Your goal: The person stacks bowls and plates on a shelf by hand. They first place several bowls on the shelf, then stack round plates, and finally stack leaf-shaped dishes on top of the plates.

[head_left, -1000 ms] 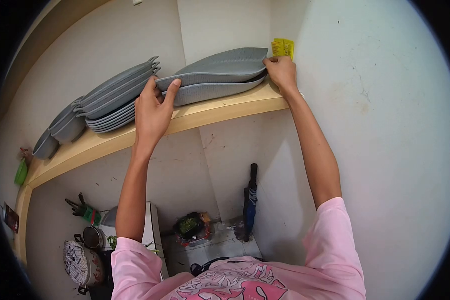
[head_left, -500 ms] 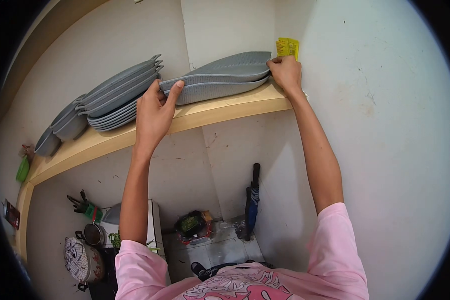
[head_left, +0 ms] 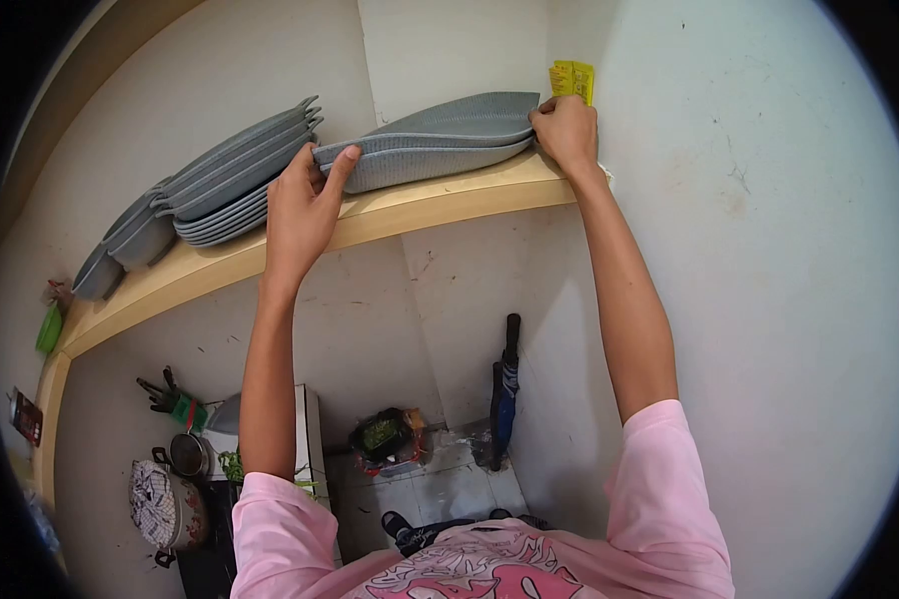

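Gripping both ends of the grey tray stack (head_left: 440,140) on the wooden shelf (head_left: 449,205): left hand (head_left: 300,210) fingers pinch the near-left tip, right hand (head_left: 566,135) fingers curl over the far-right tip by the wall. Long axis runs left-right between them. A second tray stack (head_left: 235,180) sits just left. Below, an umbrella (head_left: 504,389) leans in the corner over a tiled floor (head_left: 440,489).
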Action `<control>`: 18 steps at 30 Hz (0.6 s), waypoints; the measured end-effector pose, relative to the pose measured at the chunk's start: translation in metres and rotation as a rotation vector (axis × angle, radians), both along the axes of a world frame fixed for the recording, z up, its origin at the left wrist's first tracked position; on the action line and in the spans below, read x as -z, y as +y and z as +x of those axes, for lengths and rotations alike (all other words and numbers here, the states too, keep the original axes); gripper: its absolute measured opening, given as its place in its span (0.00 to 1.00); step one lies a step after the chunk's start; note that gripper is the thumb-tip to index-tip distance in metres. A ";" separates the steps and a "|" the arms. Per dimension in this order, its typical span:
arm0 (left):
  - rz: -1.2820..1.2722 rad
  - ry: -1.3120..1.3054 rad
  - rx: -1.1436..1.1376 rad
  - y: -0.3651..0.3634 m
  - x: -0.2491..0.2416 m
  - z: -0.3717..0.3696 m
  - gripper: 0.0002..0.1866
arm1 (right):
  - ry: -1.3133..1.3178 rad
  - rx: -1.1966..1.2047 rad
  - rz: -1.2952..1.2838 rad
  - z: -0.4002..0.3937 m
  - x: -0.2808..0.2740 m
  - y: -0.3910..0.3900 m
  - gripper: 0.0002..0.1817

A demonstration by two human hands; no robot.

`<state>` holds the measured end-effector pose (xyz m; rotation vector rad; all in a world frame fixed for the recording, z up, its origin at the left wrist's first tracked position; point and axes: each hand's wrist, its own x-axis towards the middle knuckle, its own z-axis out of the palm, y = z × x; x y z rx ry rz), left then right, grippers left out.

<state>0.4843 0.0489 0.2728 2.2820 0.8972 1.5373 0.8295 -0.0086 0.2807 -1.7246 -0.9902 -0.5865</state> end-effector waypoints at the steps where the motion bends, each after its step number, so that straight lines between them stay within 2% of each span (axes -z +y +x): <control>1: -0.004 0.011 -0.005 0.001 0.000 0.000 0.34 | -0.006 0.004 -0.007 0.000 0.000 0.000 0.13; 4: 0.008 -0.006 -0.011 0.005 0.002 0.001 0.32 | -0.007 0.012 -0.023 -0.002 0.000 -0.002 0.14; 8: -0.049 0.097 -0.019 -0.004 -0.006 -0.006 0.30 | 0.078 -0.011 -0.075 -0.009 -0.004 -0.010 0.15; 11: -0.028 0.005 0.067 -0.014 -0.001 -0.007 0.28 | 0.008 0.049 0.096 -0.038 -0.005 -0.030 0.16; 14: 0.088 -0.172 0.124 -0.036 0.023 -0.018 0.25 | -0.231 -0.095 0.502 -0.065 0.022 -0.046 0.12; 16: 0.212 -0.272 0.102 -0.051 0.051 -0.032 0.24 | -0.122 -0.214 0.491 -0.116 0.047 -0.080 0.09; 18: 0.114 -0.357 0.165 -0.057 0.098 -0.051 0.22 | -0.041 -0.317 0.382 -0.142 0.103 -0.096 0.08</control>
